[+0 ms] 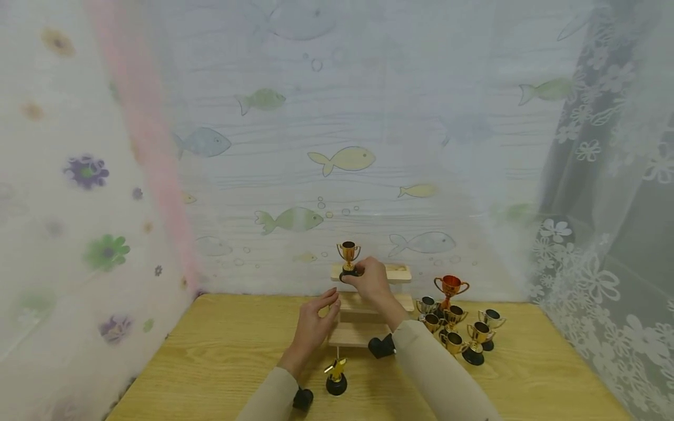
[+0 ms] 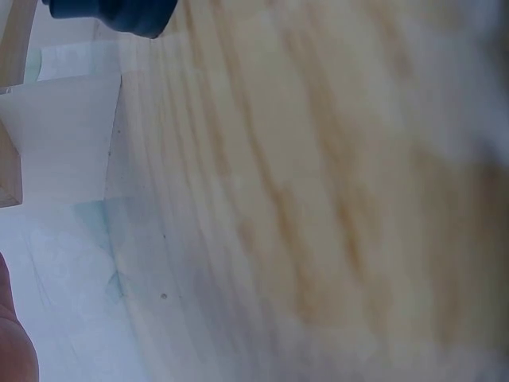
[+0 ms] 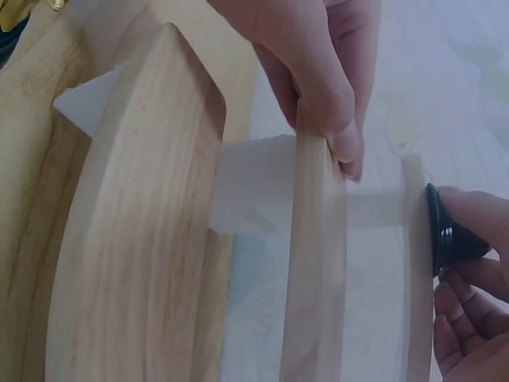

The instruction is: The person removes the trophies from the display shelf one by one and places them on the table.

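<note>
A small gold trophy cup (image 1: 348,251) with two handles stands upright at the left end of the top step of a three-step wooden stand (image 1: 351,334). My right hand (image 1: 371,282) pinches its black base (image 3: 455,239) between thumb and fingers; in the right wrist view the base sits against the top board. Lower and to the left, my left hand (image 1: 314,318) grips the left end of the middle board (image 3: 314,270), with the thumb on one face. The left wrist view shows mostly blurred wood grain and part of a hand (image 2: 14,342).
In front of the stand is a gold star-like trophy (image 1: 336,377) on a black base. Several gold and silver cups, among them a gold cup (image 1: 478,336), cluster to the right with a taller red-orange cup (image 1: 450,286). A fish-patterned curtain (image 1: 337,193) hangs behind the wooden table (image 1: 221,351).
</note>
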Available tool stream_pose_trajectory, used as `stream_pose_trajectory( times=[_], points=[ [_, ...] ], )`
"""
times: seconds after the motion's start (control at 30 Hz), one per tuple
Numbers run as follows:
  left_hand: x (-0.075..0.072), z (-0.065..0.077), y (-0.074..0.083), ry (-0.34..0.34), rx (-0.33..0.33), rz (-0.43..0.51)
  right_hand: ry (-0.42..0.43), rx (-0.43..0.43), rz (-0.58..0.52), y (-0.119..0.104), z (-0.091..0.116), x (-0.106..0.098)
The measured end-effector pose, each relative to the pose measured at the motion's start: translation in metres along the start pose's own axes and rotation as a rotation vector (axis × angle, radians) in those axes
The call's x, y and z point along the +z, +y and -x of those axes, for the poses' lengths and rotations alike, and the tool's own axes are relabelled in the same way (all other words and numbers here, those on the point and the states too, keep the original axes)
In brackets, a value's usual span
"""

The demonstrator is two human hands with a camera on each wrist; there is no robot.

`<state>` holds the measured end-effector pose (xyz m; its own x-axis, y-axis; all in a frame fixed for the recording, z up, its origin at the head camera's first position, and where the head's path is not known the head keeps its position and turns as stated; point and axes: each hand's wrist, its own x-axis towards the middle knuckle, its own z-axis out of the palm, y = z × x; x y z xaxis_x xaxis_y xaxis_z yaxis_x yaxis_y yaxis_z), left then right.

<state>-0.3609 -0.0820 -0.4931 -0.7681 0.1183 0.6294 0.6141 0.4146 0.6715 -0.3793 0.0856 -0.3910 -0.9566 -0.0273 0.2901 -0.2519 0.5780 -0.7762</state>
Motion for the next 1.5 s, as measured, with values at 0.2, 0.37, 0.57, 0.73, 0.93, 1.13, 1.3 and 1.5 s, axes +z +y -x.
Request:
stream_pose_trajectory(
  times=[0.2, 0.37, 0.57, 0.73, 0.93, 1.13, 1.3, 1.5],
  points=[
    [0.0, -0.001, -0.001, 0.003, 0.011, -0.011, -0.003, -0.017, -0.001, -0.001, 0.006, -0.004],
    [0.0, 0.0, -0.002, 0.0, 0.007, -0.011, 0.002, -0.008, -0.004, 0.0, 0.01, -0.006],
    [0.0, 0.0, -0.002, 0.002, 0.014, -0.004, 0.013, -0.014, 0.007, -0.001, 0.014, -0.009],
    [0.001, 0.0, -0.003, -0.006, -0.001, -0.002, 0.017, -0.04, 0.019, 0.001, 0.018, -0.011],
    [0.001, 0.0, -0.004, -0.014, -0.008, 0.005, 0.026, -0.073, 0.036, 0.003, 0.022, -0.012],
    [0.001, -0.001, -0.005, -0.003, -0.009, -0.014, 0.026, -0.085, 0.045, 0.003, 0.025, -0.013],
    [0.001, -0.001, -0.003, -0.001, -0.019, -0.02, 0.02, -0.072, 0.055, 0.004, 0.028, -0.014],
    [0.001, 0.0, -0.002, -0.005, -0.021, -0.022, 0.003, -0.036, 0.025, 0.004, 0.034, -0.016]
  ],
)
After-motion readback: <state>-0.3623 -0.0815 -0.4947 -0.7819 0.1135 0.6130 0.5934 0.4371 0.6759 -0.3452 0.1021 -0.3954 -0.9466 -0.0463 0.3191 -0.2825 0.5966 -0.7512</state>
